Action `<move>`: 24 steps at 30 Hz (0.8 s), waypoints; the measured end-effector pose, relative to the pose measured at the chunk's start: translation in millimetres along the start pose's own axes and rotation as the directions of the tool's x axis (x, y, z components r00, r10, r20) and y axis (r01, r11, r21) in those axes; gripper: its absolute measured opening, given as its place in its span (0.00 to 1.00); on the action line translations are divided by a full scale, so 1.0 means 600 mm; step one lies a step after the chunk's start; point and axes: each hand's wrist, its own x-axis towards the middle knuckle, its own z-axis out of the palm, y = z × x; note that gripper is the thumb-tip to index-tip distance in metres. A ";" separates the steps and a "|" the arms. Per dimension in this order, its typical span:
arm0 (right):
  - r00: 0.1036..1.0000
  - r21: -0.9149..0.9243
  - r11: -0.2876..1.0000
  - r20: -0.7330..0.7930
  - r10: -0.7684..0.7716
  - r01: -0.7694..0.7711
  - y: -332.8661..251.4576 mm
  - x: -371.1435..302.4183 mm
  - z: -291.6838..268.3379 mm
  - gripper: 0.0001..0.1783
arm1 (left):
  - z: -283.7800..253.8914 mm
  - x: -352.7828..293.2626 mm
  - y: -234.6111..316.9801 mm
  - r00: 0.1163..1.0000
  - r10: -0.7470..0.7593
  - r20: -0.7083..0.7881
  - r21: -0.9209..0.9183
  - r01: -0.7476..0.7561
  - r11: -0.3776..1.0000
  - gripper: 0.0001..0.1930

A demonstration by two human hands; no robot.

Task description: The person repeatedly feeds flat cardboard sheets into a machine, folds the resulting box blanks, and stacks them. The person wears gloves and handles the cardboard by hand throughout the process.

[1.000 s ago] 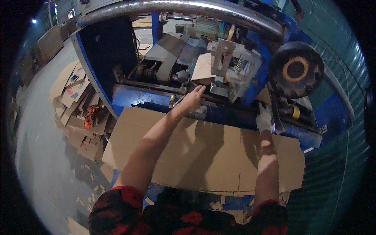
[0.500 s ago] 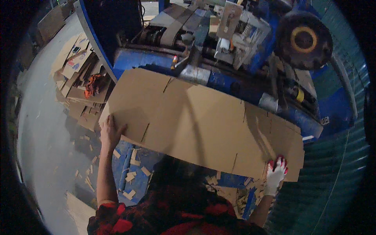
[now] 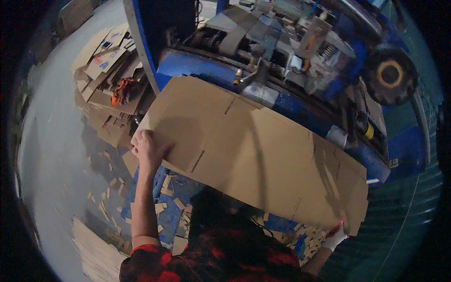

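Note:
A long cardboard sheet (image 3: 235,141) with dark slots cut near both ends lies slantwise before me, its far edge along the blue machine. My bare left hand (image 3: 150,149) grips its left end, fingers curled at the edge and thumb apart on the near side. At the near right corner, my right hand (image 3: 335,237), in a white glove with red fingertips, has hold of the edge. Part of that hand is hidden and its fingers are somewhat blurred.
Beyond the sheet stands a blue machine (image 3: 199,66) with rollers and a dark round wheel (image 3: 391,77). Stacked flat cardboard (image 3: 101,70) sits at the left, an orange cloth (image 3: 123,91) on it. Cardboard scraps (image 3: 164,190) litter the floor. Green corrugated sheeting (image 3: 399,211) runs along the right.
My view has shifted, so the machine and stack sit further right. My right hand has slid from lying on top of the sheet to its near edge. The left hand stays at the left end.

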 end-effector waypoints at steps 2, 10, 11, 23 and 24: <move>1.000 -0.014 1.000 -0.026 0.014 -0.015 -0.020 -0.007 0.007 0.38 | -0.007 -0.004 0.006 0.999 -0.025 -0.032 -0.140 0.020 0.990 0.30; 0.694 -0.638 0.554 -0.042 -0.718 0.535 -0.116 -0.051 0.071 0.43 | 0.014 -0.052 0.054 0.993 0.115 0.033 -0.999 0.037 -0.031 0.30; 0.639 -0.566 0.509 0.041 -0.768 0.649 -0.122 -0.062 0.083 0.42 | 0.024 -0.060 0.064 0.973 0.085 0.215 -0.974 0.207 0.097 0.36; 0.156 -0.204 -0.221 0.964 -0.215 0.954 -0.049 -0.079 0.202 0.24 | 0.100 -0.068 0.208 0.464 0.882 0.082 -0.379 -0.804 0.458 0.26; 0.200 -0.255 -0.191 0.943 -0.266 0.948 -0.034 -0.060 0.220 0.24 | 0.111 -0.056 0.222 0.448 0.891 0.076 -0.350 -0.825 0.445 0.25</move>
